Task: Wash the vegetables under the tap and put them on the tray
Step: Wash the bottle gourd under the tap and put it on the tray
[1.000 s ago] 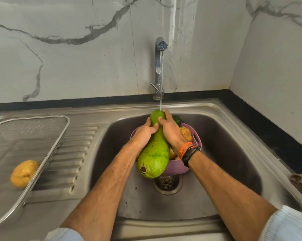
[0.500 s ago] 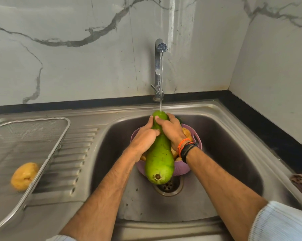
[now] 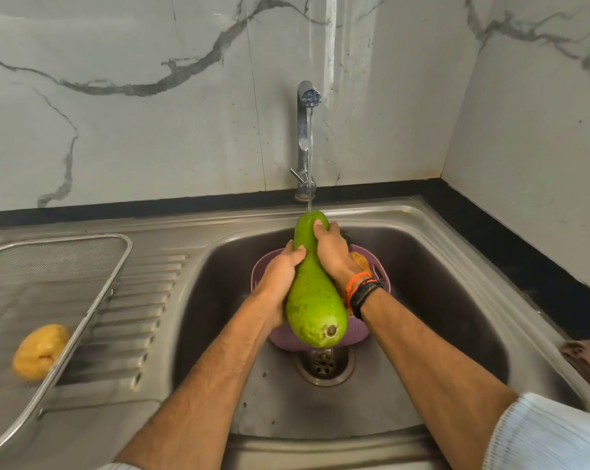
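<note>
We have swung the bottle gourd [image 3: 315, 300] so its blossom end now points toward us over the drain rather than leftward. Our right hand [image 3: 332, 254] has slid up its neck; our left hand [image 3: 281, 273] grips lower.

One green bottle gourd [image 3: 315, 300]. Two hands on it: left hand [image 3: 280, 276], right hand [image 3: 332, 256]. One tap [image 3: 305, 137], one water stream. One steel sink [image 3: 456, 300], one drain [image 3: 324, 364]. One purple basket [image 3: 371, 262] in basin; one potato [image 3: 361, 261] plainly visible inside, other contents hidden, count unclear. One mesh tray [image 3: 83, 300] on drainboard, one potato in tray [image 3: 39, 351]. Wrist bands on right wrist: one orange, at least two black.
</note>
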The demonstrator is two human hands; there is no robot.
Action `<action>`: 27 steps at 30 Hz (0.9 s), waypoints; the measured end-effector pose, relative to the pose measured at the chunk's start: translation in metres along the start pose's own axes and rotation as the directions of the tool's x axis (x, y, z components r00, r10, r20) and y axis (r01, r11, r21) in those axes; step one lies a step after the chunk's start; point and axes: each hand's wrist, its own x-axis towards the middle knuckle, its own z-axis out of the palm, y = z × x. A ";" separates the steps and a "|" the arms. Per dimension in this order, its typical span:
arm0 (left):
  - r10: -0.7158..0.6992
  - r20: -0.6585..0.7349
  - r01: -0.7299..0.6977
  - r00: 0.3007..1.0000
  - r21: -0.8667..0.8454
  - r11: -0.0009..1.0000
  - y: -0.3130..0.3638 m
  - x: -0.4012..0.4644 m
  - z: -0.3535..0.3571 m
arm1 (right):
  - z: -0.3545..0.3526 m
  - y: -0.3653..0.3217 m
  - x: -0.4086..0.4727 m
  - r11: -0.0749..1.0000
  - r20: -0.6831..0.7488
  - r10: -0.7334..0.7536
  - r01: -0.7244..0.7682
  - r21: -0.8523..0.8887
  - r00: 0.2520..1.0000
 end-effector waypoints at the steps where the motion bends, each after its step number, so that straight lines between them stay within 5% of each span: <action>1: 0.021 -0.021 -0.021 1.000 0.008 1.000 -0.002 0.003 0.000 | 0.002 0.001 -0.002 0.990 0.026 -0.043 0.046 -0.130 0.999; 4: 0.079 -0.083 -0.071 0.993 0.091 0.993 -0.007 0.011 -0.001 | 0.010 0.004 -0.011 0.942 0.139 -0.080 0.121 -0.315 0.987; 10: 0.150 -0.072 -0.131 0.986 0.228 0.965 -0.003 0.006 0.001 | 0.007 -0.004 -0.004 0.961 0.082 -0.098 0.116 -0.251 0.992; 15: 0.092 -0.094 -0.082 0.991 0.098 0.992 -0.004 0.018 -0.007 | 0.013 0.004 -0.011 0.926 0.195 -0.132 0.191 -0.325 0.972; 20: 0.099 -0.067 -0.091 0.993 0.119 0.989 -0.003 0.011 -0.001 | 0.007 -0.006 -0.006 0.933 0.127 -0.159 0.191 -0.306 0.979; 27: 0.093 -0.097 -0.083 0.991 0.105 0.991 -0.006 0.019 -0.008 | 0.013 -0.002 -0.013 0.866 0.268 -0.140 0.249 -0.434 0.953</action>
